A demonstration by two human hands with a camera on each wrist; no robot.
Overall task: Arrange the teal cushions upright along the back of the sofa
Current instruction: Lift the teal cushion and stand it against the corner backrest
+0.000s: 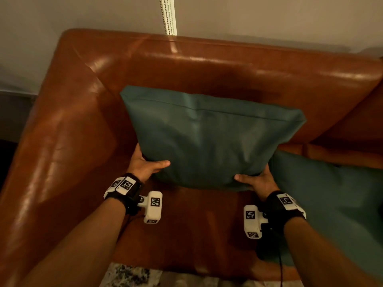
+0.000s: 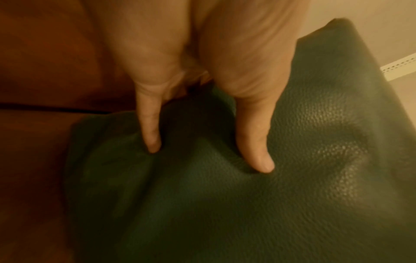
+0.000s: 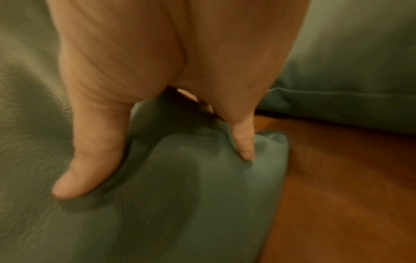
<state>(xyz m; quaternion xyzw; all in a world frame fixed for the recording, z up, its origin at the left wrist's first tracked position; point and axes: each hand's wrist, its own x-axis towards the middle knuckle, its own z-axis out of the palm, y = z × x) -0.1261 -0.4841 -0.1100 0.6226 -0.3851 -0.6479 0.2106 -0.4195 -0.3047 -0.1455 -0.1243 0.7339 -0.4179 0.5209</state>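
Over the seat of the brown leather sofa [image 1: 87,112], in the head view, I see a teal cushion [image 1: 207,137] held up between both hands, its top seam tilted back toward the sofa's backrest and its lower edge clear of the seat. My left hand [image 1: 145,164] grips the lower left corner — thumb across the front face, fingers hidden behind. My right hand [image 1: 257,181] grips the lower right corner the same way, thumb on the front. A second teal cushion [image 1: 331,199] lies on the seat to the right, just beside the right hand and partly under the right forearm. Both wrists carry black bands with white marker blocks. A pale wall rises behind the sofa, and a beaded cord [image 1: 168,15] hangs down it. A patterned rug [image 1: 128,274] shows at the bottom edge.

From the left wrist, the left hand [image 2: 202,74] pinches the cushion [image 2: 247,204]: the thumb and one finger dig into the grainy teal cover, with the sofa leather to the left.

From the right wrist, the picture is blurred, yet the right hand [image 3: 171,71] plainly clamps the cushion corner [image 3: 180,195], thumb pressed into the front. The second cushion [image 3: 360,80] sits beyond, the leather seat below it.
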